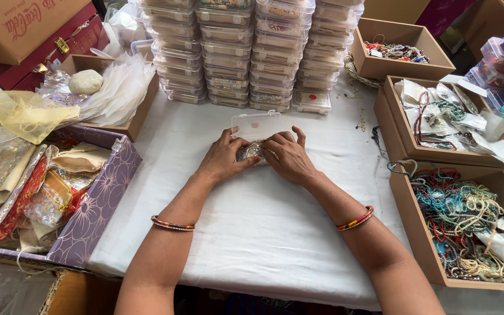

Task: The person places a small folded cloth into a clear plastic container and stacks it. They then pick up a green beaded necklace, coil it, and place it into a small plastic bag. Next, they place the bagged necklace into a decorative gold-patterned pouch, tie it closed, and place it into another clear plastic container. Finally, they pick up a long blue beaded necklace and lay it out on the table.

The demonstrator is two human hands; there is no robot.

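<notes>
Head view: both hands (258, 156) at open clear box (256, 125); stacked boxes (246, 52) behind.

Bright, even, diffuse light; soft faint shadows under forearms; sharp focus throughout; slight wide-angle stretch at edges.

Two hands, left (224, 158), right (287, 157), at one open clear box (256, 125). Behind it, four stacks of boxes (246, 52). Right of it, three cardboard trays (399, 49).

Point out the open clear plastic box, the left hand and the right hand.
open clear plastic box (256, 124): head view, on its raised lid.
left hand (224, 158): head view, on the back of the hand.
right hand (290, 157): head view, on the back of the hand.
</notes>
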